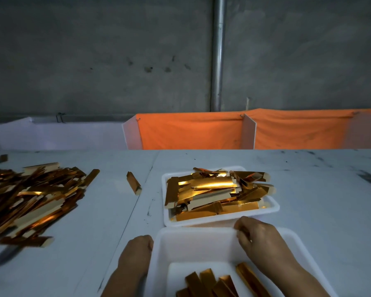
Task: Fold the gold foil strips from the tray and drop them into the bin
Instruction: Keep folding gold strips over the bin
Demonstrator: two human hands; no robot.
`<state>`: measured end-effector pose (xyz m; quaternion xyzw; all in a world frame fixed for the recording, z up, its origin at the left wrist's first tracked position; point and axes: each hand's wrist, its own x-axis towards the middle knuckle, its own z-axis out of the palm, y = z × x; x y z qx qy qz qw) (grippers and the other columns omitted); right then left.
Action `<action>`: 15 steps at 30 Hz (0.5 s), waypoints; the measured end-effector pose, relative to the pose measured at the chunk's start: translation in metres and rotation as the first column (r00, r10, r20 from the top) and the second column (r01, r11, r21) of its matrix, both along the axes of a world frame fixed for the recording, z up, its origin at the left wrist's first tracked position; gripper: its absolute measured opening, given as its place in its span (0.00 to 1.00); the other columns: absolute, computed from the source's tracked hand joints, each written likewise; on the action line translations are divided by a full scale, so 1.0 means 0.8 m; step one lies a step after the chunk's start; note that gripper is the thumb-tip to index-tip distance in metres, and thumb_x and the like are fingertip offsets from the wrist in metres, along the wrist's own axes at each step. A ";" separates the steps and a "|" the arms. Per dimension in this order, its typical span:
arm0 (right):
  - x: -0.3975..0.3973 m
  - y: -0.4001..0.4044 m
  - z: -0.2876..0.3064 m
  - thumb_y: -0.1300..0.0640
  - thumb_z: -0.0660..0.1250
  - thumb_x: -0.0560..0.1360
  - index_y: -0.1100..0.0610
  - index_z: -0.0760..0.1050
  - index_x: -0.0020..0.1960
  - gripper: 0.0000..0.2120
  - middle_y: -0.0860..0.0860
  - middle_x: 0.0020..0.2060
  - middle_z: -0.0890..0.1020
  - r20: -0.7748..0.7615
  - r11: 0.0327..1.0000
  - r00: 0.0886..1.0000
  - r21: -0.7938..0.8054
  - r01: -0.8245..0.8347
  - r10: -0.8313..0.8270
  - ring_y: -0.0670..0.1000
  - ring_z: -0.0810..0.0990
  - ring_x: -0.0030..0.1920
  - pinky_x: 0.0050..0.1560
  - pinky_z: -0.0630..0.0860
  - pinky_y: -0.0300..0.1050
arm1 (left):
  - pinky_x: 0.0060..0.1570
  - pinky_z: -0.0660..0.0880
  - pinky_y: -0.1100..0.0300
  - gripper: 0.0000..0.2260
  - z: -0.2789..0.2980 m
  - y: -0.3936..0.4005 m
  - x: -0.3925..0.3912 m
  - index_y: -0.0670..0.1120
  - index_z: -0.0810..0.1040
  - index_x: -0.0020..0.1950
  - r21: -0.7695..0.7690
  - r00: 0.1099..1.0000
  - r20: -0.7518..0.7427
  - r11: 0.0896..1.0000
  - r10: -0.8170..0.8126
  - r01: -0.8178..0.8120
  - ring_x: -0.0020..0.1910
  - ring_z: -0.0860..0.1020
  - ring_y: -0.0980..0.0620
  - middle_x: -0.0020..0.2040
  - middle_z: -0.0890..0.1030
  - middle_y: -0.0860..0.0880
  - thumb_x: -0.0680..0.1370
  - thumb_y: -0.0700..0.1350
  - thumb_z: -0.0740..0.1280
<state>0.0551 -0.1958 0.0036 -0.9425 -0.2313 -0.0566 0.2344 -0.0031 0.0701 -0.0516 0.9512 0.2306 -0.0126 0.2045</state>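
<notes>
Your two hands sit at the near edge of the bench [308, 189], both on the near white foam tray [201, 243]. Your left hand [137, 251] rests against that tray's left rim, fingers curled under and out of sight, so I cannot tell whether its grip is clenched on the rim or only pressed against it. Your right hand [259, 234] lies over the tray's far right corner, fingers bent down onto the rim; whether they pinch anything there I cannot tell either.

Inside this near tray lie a few gold foil strips [212, 281], fanned side by side along the near edge, with one more strip [251, 277] slanted just to their right, beside your right wrist.

Touching the near tray's far rim is a second white foam tray [270, 207], heaped with gold strips [216, 191] that overhang its right side.

Well to the left, a large loose pile of gold strips [32, 200] spreads across the bench. A single folded strip [133, 182] lies alone between that pile and the far tray, and one small piece [3, 158] sits far left.

Beyond the bench hangs an orange cloth [191, 131], and a metal pipe [217, 54] runs up the grey wall.
</notes>
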 end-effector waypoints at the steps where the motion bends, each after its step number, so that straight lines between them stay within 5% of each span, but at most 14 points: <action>1: 0.000 -0.001 0.000 0.57 0.60 0.79 0.49 0.75 0.51 0.06 0.44 0.44 0.79 -0.005 1.000 1.000 0.010 0.001 -0.001 0.45 0.76 0.44 0.44 0.74 0.37 | 0.39 0.71 0.68 0.06 0.003 0.000 0.000 0.51 0.76 0.44 0.033 1.000 0.007 0.999 0.017 -0.017 0.42 0.75 0.56 0.44 0.76 0.54 0.75 0.41 0.61; 6: 0.001 0.000 0.001 0.57 0.61 0.79 0.47 0.75 0.49 0.06 0.44 0.43 0.81 -0.079 0.996 0.997 0.089 0.008 -0.001 0.43 0.78 0.44 0.43 0.73 0.33 | 0.49 0.76 0.63 0.05 0.047 -0.007 0.009 0.47 0.80 0.46 0.118 0.991 0.122 0.991 0.056 -0.070 0.45 0.77 0.53 0.48 0.78 0.49 0.78 0.41 0.64; 9: 0.000 0.002 0.003 0.57 0.62 0.79 0.45 0.74 0.49 0.07 0.43 0.42 0.82 -0.131 0.983 0.991 0.184 0.026 -0.001 0.41 0.79 0.44 0.43 0.72 0.30 | 0.40 0.74 0.64 0.04 0.092 -0.006 0.004 0.45 0.78 0.46 0.097 0.946 0.274 0.974 0.172 -0.205 0.41 0.76 0.54 0.44 0.77 0.49 0.78 0.43 0.65; 12: -0.001 0.002 0.007 0.57 0.62 0.79 0.43 0.74 0.46 0.10 0.43 0.38 0.82 -0.203 0.951 0.979 0.303 0.055 0.008 0.41 0.79 0.41 0.44 0.75 0.33 | 0.32 0.68 0.63 0.06 0.134 -0.014 -0.013 0.46 0.77 0.42 -0.030 0.762 0.601 0.959 0.241 -0.280 0.37 0.75 0.54 0.39 0.77 0.49 0.78 0.46 0.65; 15: -0.003 0.004 0.009 0.56 0.62 0.79 0.43 0.76 0.46 0.10 0.44 0.37 0.82 -0.248 0.905 0.968 0.418 0.081 0.028 0.44 0.81 0.42 0.48 0.79 0.41 | 0.31 0.70 0.62 0.04 0.162 -0.037 -0.027 0.51 0.77 0.39 -0.413 0.514 0.760 0.906 0.398 -0.090 0.34 0.77 0.57 0.34 0.79 0.53 0.74 0.47 0.67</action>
